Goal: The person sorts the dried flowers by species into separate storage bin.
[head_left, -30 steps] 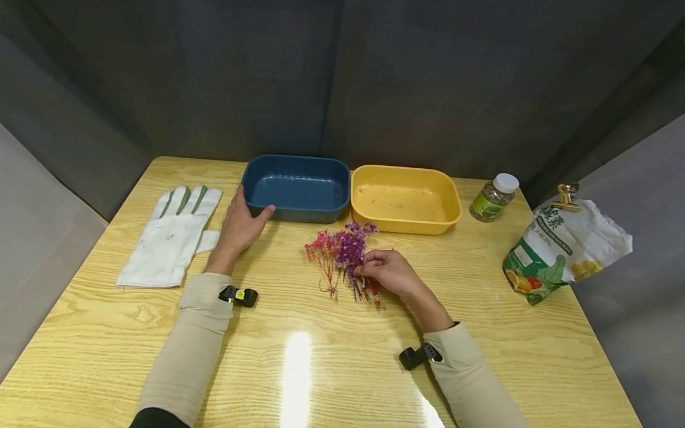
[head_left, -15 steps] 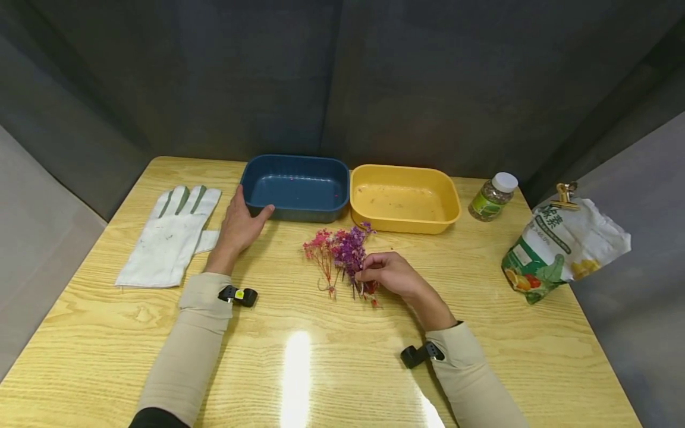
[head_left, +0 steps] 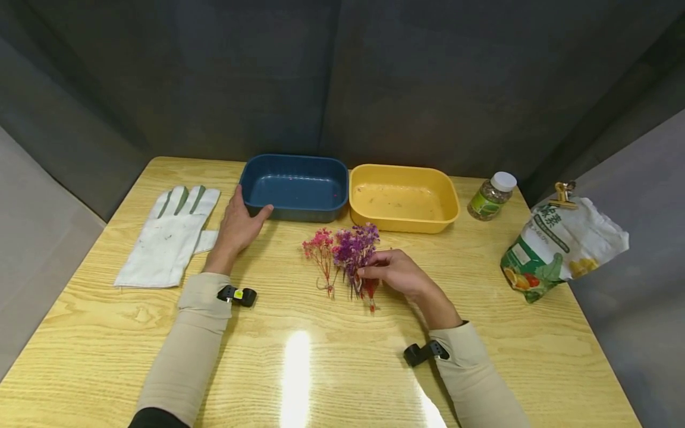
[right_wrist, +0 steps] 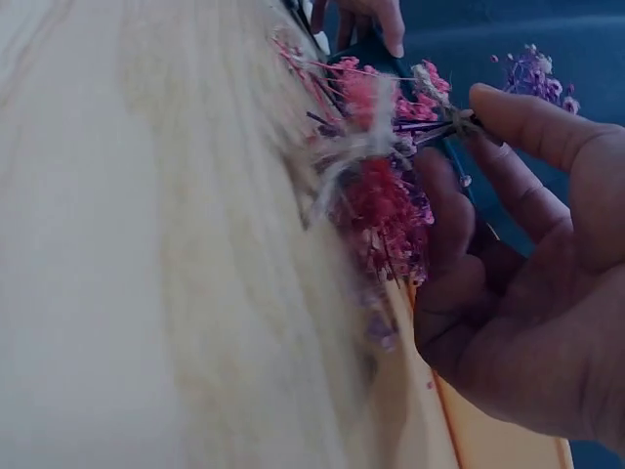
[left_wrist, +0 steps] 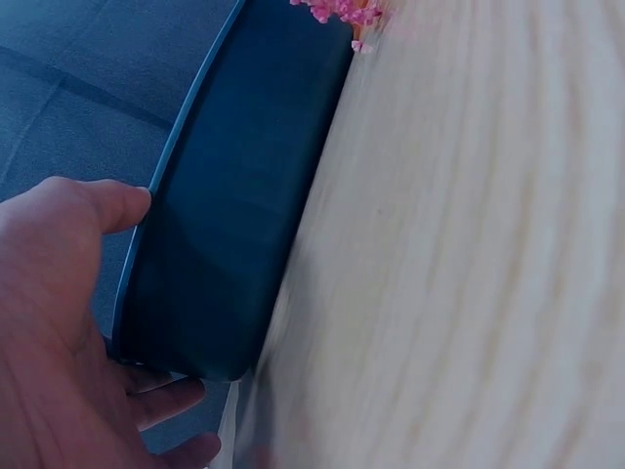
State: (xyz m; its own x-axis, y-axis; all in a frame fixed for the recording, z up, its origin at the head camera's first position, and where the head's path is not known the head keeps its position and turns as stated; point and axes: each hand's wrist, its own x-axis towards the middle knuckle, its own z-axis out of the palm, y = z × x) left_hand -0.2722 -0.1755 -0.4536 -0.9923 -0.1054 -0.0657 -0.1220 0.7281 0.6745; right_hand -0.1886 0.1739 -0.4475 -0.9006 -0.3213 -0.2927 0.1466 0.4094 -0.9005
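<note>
Between thumb and fingertips, my right hand [head_left: 398,273] pinches the twine-tied stems of a purple dried-flower bunch [head_left: 354,246]. In the right wrist view the twine knot [right_wrist: 459,119] shows at the fingertips. A pink dried-flower bunch [head_left: 321,242] lies just left of it on the table. Red dried flowers [head_left: 371,290] lie below the purple stems, partly covered. At the left front corner of the dark blue bin [head_left: 299,214], my left hand [head_left: 239,224] rests with the thumb on the front rim and the fingers extended along the side.
A yellow bin [head_left: 404,224] stands right of the blue one, with small bits inside. A white and green glove [head_left: 168,244] lies at left. To the right are a lidded jar [head_left: 489,197] and a white-green bag [head_left: 556,246] with a gold clip [head_left: 564,195].
My right hand has shifted slightly to the right with the purple bunch, whose blooms now spread wider. The tip of the red flowers has moved a little left. My left hand stays at the blue bin.
</note>
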